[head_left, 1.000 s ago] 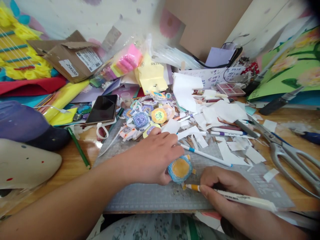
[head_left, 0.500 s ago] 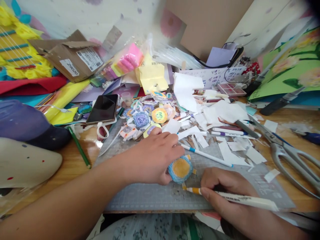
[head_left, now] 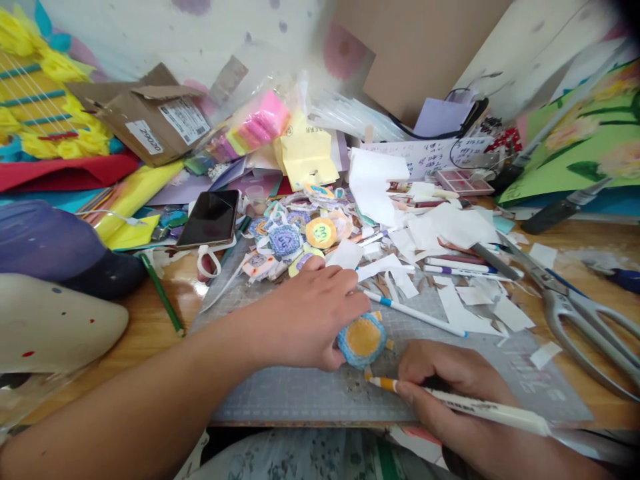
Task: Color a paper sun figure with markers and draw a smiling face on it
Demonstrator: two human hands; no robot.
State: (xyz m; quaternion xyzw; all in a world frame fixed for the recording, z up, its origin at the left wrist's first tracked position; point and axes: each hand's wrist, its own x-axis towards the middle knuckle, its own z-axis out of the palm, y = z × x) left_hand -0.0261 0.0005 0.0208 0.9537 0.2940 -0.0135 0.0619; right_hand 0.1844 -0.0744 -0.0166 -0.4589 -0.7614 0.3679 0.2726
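My left hand grips the left edge of a small round paper cutout, which has an orange-yellow middle, a blue rim and little orange tabs. My right hand holds a white marker with an orange tip end. Its nib touches or nearly touches the tab at the cutout's lower edge. Under both hands lies a grey cutting mat. Just beyond the cutout is a white marker with a blue band. Similar coloured cutouts are piled behind my left hand.
Large scissors lie at the right. White paper scraps and pens cover the mat's far right. A phone, a green pencil and a cardboard box are on the left. A yellow folded paper stands at the back.
The marker in my right hand has shifted slightly left, its nib staying by the lower tab. My left hand keeps its hold on the cutout. The view has moved a little.
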